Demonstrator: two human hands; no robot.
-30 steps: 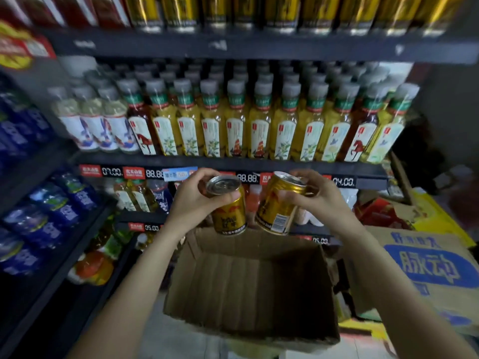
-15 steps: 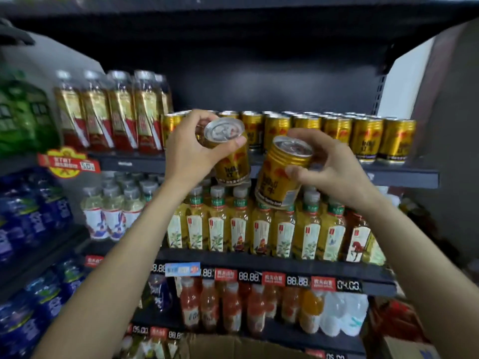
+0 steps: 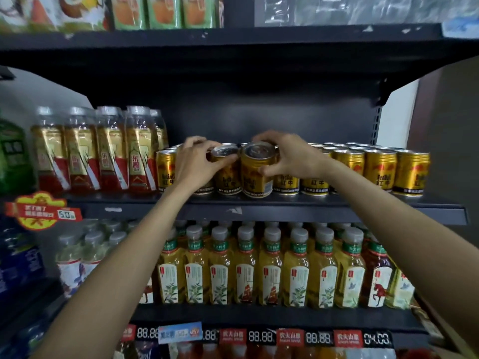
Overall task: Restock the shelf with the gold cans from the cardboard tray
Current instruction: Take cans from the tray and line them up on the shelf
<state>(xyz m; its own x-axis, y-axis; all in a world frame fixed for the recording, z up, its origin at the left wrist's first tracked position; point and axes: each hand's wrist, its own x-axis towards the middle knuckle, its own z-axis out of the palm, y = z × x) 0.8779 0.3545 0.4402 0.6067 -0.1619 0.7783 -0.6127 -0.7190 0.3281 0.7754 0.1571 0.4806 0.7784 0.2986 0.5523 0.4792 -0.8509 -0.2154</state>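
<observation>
Bottom of frame: price tags (image 3: 259,336) along a shelf edge, row of yellow tea bottles (image 3: 246,270) just above them. Both forearms run up from the lower corners to the middle shelf (image 3: 337,211) at frame centre. Left hand (image 3: 193,165) curled round a gold can (image 3: 226,172), thumb on its near rim, fingers over the top. Right hand (image 3: 295,158) curled round a second gold can (image 3: 256,171), thumb on its side, fingers over the lid. Both cans upright, bases on the shelf at the front edge, touching side by side. Stocked gold cans (image 3: 381,171) fill the shelf to the right and behind; one more can (image 3: 166,169) just left of the left hand. Red-and-gold bottles (image 3: 111,151) at centre left. Cartons (image 3: 160,11) on the top shelf, upper frame.
</observation>
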